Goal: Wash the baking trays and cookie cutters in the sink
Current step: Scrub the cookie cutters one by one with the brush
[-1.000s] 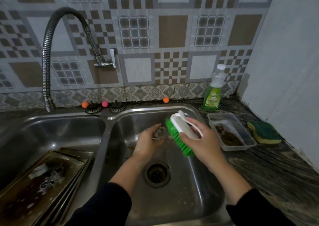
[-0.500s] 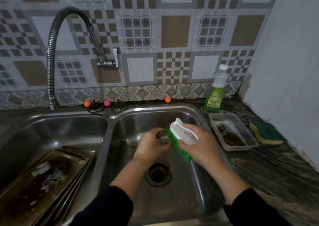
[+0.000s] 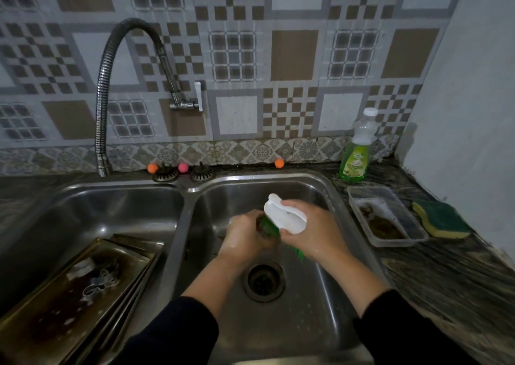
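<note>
Fingers of the right hand (image 3: 312, 231) curl round the white back of a scrub brush (image 3: 284, 217), green bristles turned toward the left hand (image 3: 245, 235). Left-hand fingers curl round a small object pressed against the bristles; it is mostly hidden, so I cannot tell that it is a cookie cutter. Both hands hang over the right basin (image 3: 320, 323) of the sink, just above its drain (image 3: 263, 280).

Left of that drain, in the left basin (image 3: 92, 214): stacked baking trays (image 3: 55, 317), tilted, top one stained dark. On it lie two cookie cutters (image 3: 96, 281), metal outlines.

Right of the drain, on the counter: clear plastic tub (image 3: 418, 235) holding brownish residue; green-and-yellow sponge (image 3: 440, 219) just beside it. Behind the tub, a detergent bottle (image 3: 356, 153), green liquid filling roughly the lower half.

Faucet (image 3: 106, 91) arches over the left basin.
</note>
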Action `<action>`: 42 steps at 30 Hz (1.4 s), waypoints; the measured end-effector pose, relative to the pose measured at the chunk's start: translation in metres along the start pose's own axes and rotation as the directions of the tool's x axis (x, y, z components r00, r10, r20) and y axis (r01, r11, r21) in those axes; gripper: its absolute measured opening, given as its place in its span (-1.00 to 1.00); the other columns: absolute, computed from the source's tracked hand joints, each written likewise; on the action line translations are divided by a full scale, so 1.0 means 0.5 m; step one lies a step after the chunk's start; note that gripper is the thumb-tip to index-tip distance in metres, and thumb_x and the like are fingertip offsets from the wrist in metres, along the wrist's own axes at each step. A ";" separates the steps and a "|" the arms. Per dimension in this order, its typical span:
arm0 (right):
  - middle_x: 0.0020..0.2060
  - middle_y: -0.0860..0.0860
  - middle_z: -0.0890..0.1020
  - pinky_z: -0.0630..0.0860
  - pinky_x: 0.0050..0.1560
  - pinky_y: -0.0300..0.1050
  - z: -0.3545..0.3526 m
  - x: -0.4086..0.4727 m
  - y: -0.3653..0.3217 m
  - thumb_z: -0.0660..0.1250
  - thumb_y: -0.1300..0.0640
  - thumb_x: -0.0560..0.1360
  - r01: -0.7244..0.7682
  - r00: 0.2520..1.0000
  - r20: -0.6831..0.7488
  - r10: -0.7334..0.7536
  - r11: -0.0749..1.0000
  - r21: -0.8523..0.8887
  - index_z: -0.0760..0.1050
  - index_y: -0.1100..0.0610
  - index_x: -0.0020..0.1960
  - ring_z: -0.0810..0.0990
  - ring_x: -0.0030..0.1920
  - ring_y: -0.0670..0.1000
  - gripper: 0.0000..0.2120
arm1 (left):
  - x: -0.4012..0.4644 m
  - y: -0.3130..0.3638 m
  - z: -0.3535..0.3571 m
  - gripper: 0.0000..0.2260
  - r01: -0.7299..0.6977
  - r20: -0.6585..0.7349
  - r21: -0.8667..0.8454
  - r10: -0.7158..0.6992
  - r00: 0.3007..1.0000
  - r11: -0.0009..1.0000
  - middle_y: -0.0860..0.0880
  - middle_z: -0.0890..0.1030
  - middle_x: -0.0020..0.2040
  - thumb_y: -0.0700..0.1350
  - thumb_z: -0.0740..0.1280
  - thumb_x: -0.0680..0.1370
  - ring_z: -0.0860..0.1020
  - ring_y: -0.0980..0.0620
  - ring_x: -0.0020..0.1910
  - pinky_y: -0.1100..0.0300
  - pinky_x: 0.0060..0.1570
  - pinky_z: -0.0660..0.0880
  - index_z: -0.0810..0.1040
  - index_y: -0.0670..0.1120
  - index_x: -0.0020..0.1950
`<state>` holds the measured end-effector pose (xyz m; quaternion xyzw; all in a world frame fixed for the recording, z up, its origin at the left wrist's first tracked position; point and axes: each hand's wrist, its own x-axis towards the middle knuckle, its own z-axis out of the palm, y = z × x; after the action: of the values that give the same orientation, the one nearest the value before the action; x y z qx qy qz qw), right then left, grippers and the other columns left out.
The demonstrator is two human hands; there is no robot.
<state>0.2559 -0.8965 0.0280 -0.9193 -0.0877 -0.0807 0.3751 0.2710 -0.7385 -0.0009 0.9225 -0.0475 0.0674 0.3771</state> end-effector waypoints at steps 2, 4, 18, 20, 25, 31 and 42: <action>0.17 -0.13 0.59 0.47 0.05 -0.24 0.008 0.005 0.003 0.48 0.09 0.31 -0.015 1.000 -0.022 0.015 1.000 -0.018 0.50 -0.12 0.26 0.55 0.13 -0.07 -0.47 | -0.006 -0.002 0.003 -0.65 0.014 -0.016 -0.008 -0.014 1.000 1.000 -0.02 0.67 -0.10 -0.10 0.51 0.35 0.63 0.02 -0.09 0.12 -0.01 0.56 0.60 -0.10 0.10; 0.16 -0.10 0.58 0.49 0.06 -0.20 0.016 0.000 -0.001 0.48 0.04 0.31 0.002 1.000 0.023 0.000 0.996 -0.084 0.47 -0.14 0.28 0.54 0.12 -0.06 -0.45 | -0.005 -0.015 -0.005 -0.66 0.063 -0.039 -0.057 -0.066 0.997 0.996 0.02 0.66 -0.14 -0.12 0.53 0.32 0.62 0.08 -0.14 0.20 -0.06 0.56 0.61 -0.09 0.07; 0.14 -0.07 0.57 0.49 0.06 -0.13 0.105 0.038 -0.087 0.46 0.04 0.32 0.014 1.000 0.023 -0.013 0.999 -0.052 0.45 -0.16 0.30 0.52 0.14 0.00 -0.44 | -0.001 -0.100 -0.068 -0.60 0.114 -0.090 -0.080 -0.121 0.989 0.990 0.07 0.64 -0.14 -0.12 0.55 0.27 0.62 0.10 -0.15 0.09 -0.10 0.59 0.57 -0.04 0.08; 0.14 -0.04 0.58 0.50 0.09 -0.11 0.129 0.047 -0.103 0.47 0.07 0.31 0.004 1.000 -0.021 -0.004 1.000 -0.017 0.46 -0.12 0.31 0.53 0.14 0.01 -0.43 | -0.001 -0.111 -0.086 -0.62 0.113 -0.088 -0.062 -0.118 0.989 0.992 0.09 0.63 -0.14 -0.12 0.54 0.30 0.61 0.12 -0.17 0.20 -0.12 0.57 0.56 -0.05 0.08; 0.18 -0.01 0.57 0.48 0.12 -0.15 0.164 0.075 -0.140 0.47 0.08 0.35 -0.059 0.992 -0.106 0.067 0.995 0.075 0.45 -0.11 0.33 0.52 0.18 0.02 -0.44 | -0.006 -0.174 -0.139 -0.62 0.132 -0.225 -0.138 -0.161 0.961 0.982 0.10 0.64 -0.13 -0.04 0.56 0.32 0.60 0.15 -0.16 0.28 -0.12 0.53 0.51 0.01 0.05; 0.18 -0.03 0.59 0.35 0.03 -0.30 0.236 0.078 -0.185 0.47 0.09 0.35 -0.043 0.997 -0.060 0.050 0.993 0.105 0.47 -0.08 0.31 0.53 0.16 0.01 -0.46 | -0.043 -0.287 -0.220 -0.60 0.217 -0.285 -0.252 -0.286 0.915 0.943 0.04 0.60 0.03 -0.17 0.49 0.44 0.53 0.26 -0.17 0.57 -0.21 0.39 0.48 -0.06 0.23; 0.14 -0.04 0.62 0.38 0.00 -0.22 0.362 0.064 -0.265 0.50 0.17 0.33 0.002 1.000 0.023 -0.006 0.988 0.156 0.53 -0.03 0.25 0.57 0.11 0.01 -0.50 | -0.187 -0.588 -0.367 -0.51 0.739 -0.146 -0.089 -0.742 0.654 0.668 -0.01 0.39 0.25 -0.01 0.44 0.46 0.43 -0.09 0.23 -0.14 0.17 0.50 0.35 0.23 0.31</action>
<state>0.2727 -0.6724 -0.0033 -0.8878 -0.1001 -0.0633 0.4448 0.2033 -0.3971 -0.0888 0.8484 0.3639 -0.0142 0.3841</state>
